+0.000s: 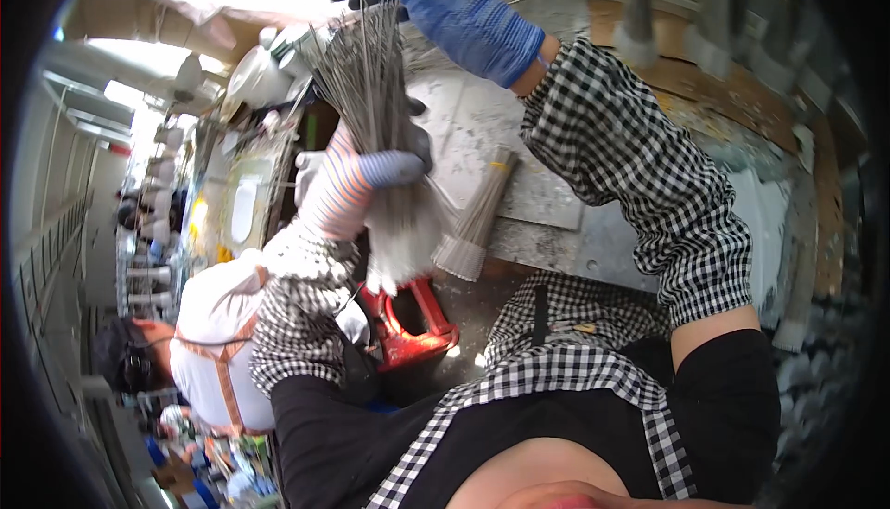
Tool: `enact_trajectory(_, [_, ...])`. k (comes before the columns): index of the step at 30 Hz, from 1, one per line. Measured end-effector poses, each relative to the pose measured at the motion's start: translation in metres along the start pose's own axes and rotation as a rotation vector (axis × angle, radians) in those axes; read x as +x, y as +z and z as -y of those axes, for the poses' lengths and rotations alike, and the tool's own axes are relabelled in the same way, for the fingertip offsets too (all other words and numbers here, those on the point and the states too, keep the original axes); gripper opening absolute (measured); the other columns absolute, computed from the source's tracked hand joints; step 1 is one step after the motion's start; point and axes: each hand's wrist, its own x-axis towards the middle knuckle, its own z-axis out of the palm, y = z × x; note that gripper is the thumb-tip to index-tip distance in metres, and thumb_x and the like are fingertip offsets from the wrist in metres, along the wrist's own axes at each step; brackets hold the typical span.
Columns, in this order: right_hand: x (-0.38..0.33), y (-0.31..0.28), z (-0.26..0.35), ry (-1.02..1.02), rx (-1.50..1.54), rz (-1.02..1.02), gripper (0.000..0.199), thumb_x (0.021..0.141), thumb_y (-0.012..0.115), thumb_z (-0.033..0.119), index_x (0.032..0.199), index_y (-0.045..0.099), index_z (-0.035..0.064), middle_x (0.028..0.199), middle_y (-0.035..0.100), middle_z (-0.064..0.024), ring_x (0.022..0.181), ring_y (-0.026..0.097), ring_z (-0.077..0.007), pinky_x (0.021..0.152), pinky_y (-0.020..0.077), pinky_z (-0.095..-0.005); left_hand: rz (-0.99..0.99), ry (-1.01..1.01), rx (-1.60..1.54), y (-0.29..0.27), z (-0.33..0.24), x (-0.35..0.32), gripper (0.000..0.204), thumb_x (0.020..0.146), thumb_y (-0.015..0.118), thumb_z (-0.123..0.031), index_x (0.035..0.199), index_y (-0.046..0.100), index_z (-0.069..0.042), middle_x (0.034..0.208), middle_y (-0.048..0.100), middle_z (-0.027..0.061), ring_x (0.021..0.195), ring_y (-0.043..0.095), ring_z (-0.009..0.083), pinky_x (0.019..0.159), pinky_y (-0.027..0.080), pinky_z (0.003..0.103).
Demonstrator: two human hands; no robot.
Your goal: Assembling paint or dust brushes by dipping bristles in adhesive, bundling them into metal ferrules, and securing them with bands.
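Note:
My left hand point(345, 180), in a striped glove with blue-grey fingers, is wrapped round a bundle of thin grey wire-like strands point(362, 73). The strands fan out at the top, and their lower ends are whitish. My right hand point(454, 13), in a blue knitted glove with dark fingertips, is at the top ends of this bundle. Its fingers are curled, and what they pinch, if anything, is hidden. A second bundle of similar strands point(477, 217), tied with a yellow band, lies on the bench next to my left hand.
The worn bench top point(538, 198) is speckled and stained. More bundles point(640, 13) stand upright along a brown board at the back right. A red stool-like frame point(417, 328) is below the bench edge. To the left, another person in a white top point(218, 324) sits with their back turned.

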Motion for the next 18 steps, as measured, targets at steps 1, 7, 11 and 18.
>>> enact_trajectory(1, [0.013, -0.020, 0.013, 0.031, -0.036, 0.053, 0.029, 0.101, 0.053, 0.007, 0.128, 0.064, 0.0077, 0.113, 0.070, -0.0107, 0.096, 0.070, -0.0237, 0.086, 0.0588, -0.0327, 0.054, -0.001, -0.076, 0.021, 0.006, -0.006, 0.072, 0.064, 0.075, -0.009, 0.130, 0.047, 0.000, 0.088, 0.062, 0.0082, 0.083, 0.062, 0.0220, 0.078, 0.052, 0.036])
enact_trajectory(7, [0.003, -0.157, 0.052, 0.835, 0.769, -0.566, 0.029, 0.109, 0.044, 0.028, 0.095, 0.059, 0.0073, 0.092, 0.075, -0.0131, 0.085, 0.075, -0.0251, 0.067, 0.0613, -0.0350, 0.342, -0.149, -0.457, 0.117, 0.064, -0.030, 0.074, 0.059, 0.072, -0.002, 0.129, 0.047, -0.001, 0.080, 0.055, 0.0071, 0.078, 0.058, 0.0239, 0.078, 0.049, 0.036])
enact_trajectory(11, [-0.058, -0.259, 0.049, 0.847, 0.658, -0.577, 0.026, 0.107, 0.049, 0.031, 0.097, 0.058, 0.0091, 0.079, 0.064, -0.0016, 0.057, 0.057, -0.0099, 0.045, 0.0446, -0.0222, 0.451, -0.275, -0.583, 0.136, 0.138, -0.036, 0.062, 0.062, 0.073, -0.001, 0.120, 0.054, -0.003, 0.085, 0.059, 0.0078, 0.085, 0.060, 0.0260, 0.082, 0.050, 0.038])
enact_trajectory(18, [-0.206, -0.172, 0.170, 0.969, 0.136, 0.126, 0.023, 0.098, 0.065, 0.025, 0.116, 0.073, 0.0137, 0.083, 0.070, -0.0010, 0.073, 0.065, -0.0119, 0.074, 0.0560, -0.0304, 0.524, -0.297, -0.914, 0.161, 0.208, -0.055, 0.054, 0.070, 0.074, -0.001, 0.120, 0.056, -0.007, 0.087, 0.060, 0.0075, 0.087, 0.060, 0.0272, 0.080, 0.051, 0.040])
